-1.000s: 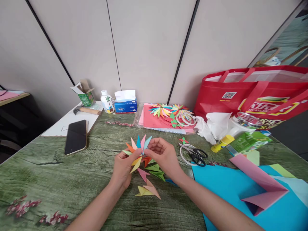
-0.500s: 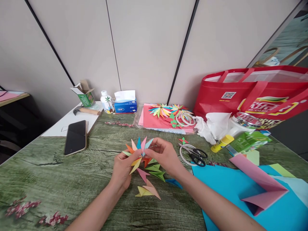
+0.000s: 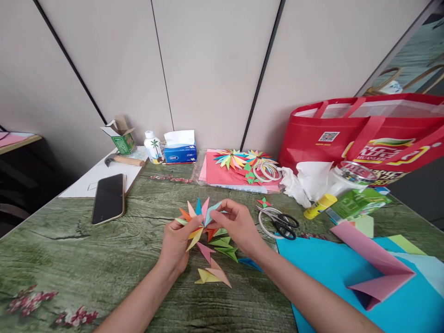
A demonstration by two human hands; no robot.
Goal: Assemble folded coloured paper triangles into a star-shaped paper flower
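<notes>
A partial paper star (image 3: 192, 209) of folded pointed pieces in pink, blue, orange and yellow is held over the table. My left hand (image 3: 176, 240) is closed on its lower left side, thumb across the centre. The fingers of my right hand (image 3: 237, 222) pinch a light blue folded paper piece (image 3: 212, 212) at the star's right side. Just below the hands lie loose folded pieces: green ones (image 3: 225, 247), a pink one (image 3: 206, 252), a yellow one (image 3: 208, 276) and a peach one (image 3: 220, 272). A dark blue piece (image 3: 250, 263) lies partly behind my right forearm.
Scissors (image 3: 282, 222) rest on a white tape roll, near a yellow glue stick (image 3: 319, 206). Blue paper sheets (image 3: 319, 273) cover the right side. A phone (image 3: 109, 199) and hammer (image 3: 126, 160) lie left. Finished paper stars (image 3: 231, 159) and a red bag (image 3: 322, 138) are at the back.
My right fingers have shifted slightly at the light blue piece, and more of it shows. The left hand keeps its grip on the star.
</notes>
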